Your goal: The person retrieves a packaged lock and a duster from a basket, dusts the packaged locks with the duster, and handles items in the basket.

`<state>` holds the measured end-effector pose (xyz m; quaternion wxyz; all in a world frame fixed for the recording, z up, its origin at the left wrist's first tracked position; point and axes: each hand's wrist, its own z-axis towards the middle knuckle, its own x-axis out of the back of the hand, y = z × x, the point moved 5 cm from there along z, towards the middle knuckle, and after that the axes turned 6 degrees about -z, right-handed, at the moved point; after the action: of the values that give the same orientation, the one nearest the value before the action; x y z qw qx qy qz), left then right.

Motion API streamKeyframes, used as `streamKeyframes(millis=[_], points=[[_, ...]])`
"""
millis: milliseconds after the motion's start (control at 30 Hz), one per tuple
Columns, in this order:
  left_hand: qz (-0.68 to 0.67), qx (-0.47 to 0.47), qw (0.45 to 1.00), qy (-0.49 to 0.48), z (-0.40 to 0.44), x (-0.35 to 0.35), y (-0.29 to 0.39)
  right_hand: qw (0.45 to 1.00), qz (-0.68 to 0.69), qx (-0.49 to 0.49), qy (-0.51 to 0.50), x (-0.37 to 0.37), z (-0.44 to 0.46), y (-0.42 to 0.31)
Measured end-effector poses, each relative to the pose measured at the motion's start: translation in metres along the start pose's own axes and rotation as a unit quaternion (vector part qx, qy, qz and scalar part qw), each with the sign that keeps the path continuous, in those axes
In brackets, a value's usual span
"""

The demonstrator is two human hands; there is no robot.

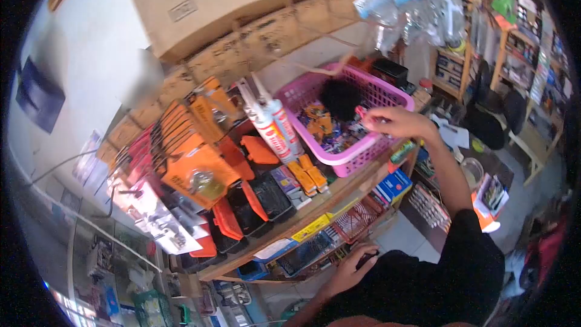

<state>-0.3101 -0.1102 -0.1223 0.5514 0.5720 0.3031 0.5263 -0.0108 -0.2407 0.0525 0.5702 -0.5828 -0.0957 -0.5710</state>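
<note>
My right hand (pixel 396 122) is over the right side of a pink plastic basket (pixel 339 158), its fingers pinched on a small red-and-white packet (pixel 362 112). Inside the basket lie many small colourful packets (pixel 339 139), some orange packets (pixel 318 120) and a fuzzy black bundle (pixel 340 98). Lower down, near the shelf below, my left hand (pixel 351 271) is curled around a small black object (pixel 365 260) whose kind I cannot make out.
Left of the basket, two white sealant tubes (pixel 275 130) lean on the wooden shelf, beside black bins with orange lids (pixel 247 201) and hanging orange packs (pixel 193 151). Clear plastic bags (pixel 417 15) hang above. A blue box (pixel 394 186) sits on the lower shelf.
</note>
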Motion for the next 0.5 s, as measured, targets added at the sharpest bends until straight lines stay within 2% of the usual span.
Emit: streamKeyframes(millis=[100,167,200,233,300,367,400,500], points=[[0.041,-0.001,0.996,-0.073,0.020,-0.005,0.026,0.999,-0.004,-0.031,-0.028,0.005,0.016,0.017],[0.078,0.006,0.991,-0.106,0.032,0.002,0.046,0.993,0.096,-0.060,-0.016,0.014,0.020,0.015],[0.084,-0.003,0.991,-0.101,0.037,0.004,0.052,0.987,0.143,-0.069,-0.011,0.021,0.025,0.017],[0.086,-0.010,0.992,-0.095,0.041,0.005,0.056,0.985,0.172,-0.021,0.017,0.027,0.030,0.027],[0.119,-0.021,0.991,-0.059,0.044,0.012,0.044,0.966,0.226,-0.070,0.101,0.053,0.026,0.041],[0.133,-0.029,0.990,-0.031,0.049,0.023,0.052,0.903,0.393,-0.068,0.160,0.065,0.029,0.065],[0.145,-0.052,0.988,-0.013,0.054,0.028,0.062,0.880,0.428,-0.072,0.194,0.069,0.029,0.069],[0.173,-0.100,0.979,0.029,0.071,0.047,0.087,0.859,0.454,-0.060,0.230,0.063,0.036,0.088]])
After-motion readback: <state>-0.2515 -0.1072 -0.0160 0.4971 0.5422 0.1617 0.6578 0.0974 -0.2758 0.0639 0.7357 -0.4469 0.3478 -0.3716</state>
